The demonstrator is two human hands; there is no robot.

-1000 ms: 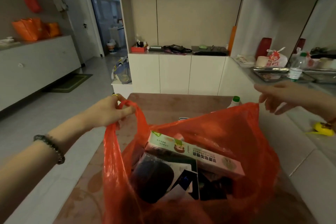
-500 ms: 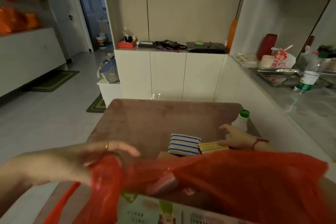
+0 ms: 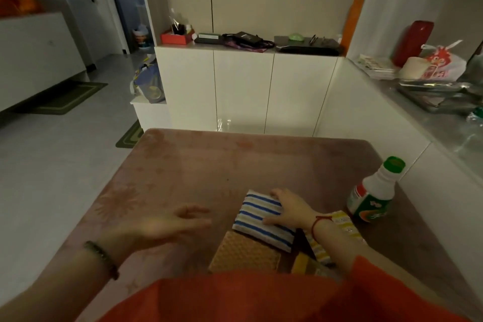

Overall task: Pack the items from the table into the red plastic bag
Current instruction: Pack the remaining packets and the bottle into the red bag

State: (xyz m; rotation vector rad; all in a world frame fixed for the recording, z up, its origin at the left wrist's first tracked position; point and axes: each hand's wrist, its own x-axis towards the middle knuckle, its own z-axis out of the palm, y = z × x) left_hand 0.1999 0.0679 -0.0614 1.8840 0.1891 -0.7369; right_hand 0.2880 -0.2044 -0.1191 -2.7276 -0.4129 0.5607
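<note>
Head view: the red plastic bag [image 3: 261,298] fills the bottom edge, nearest the camera, on the pinkish table [image 3: 209,165]. The right hand [image 3: 287,208] lies on a blue-striped cloth [image 3: 261,219], fingers at its far and right edges — whether it grips, I cannot tell. The left hand [image 3: 162,225] hovers blurred, open, holding nothing. A green-capped bottle [image 3: 373,191] stands to the right.

I see the table [image 3: 209,165] ahead with the bag [image 3: 261,300] at its near edge, six o'clock. Just beyond lies a striped pad [image 3: 261,219] under my right hand [image 3: 290,210]; another pad [image 3: 244,253] sits nearer. The bottle [image 3: 372,197] stands at two o'clock. My left hand [image 3: 162,225] hovers at nine o'clock.
</note>
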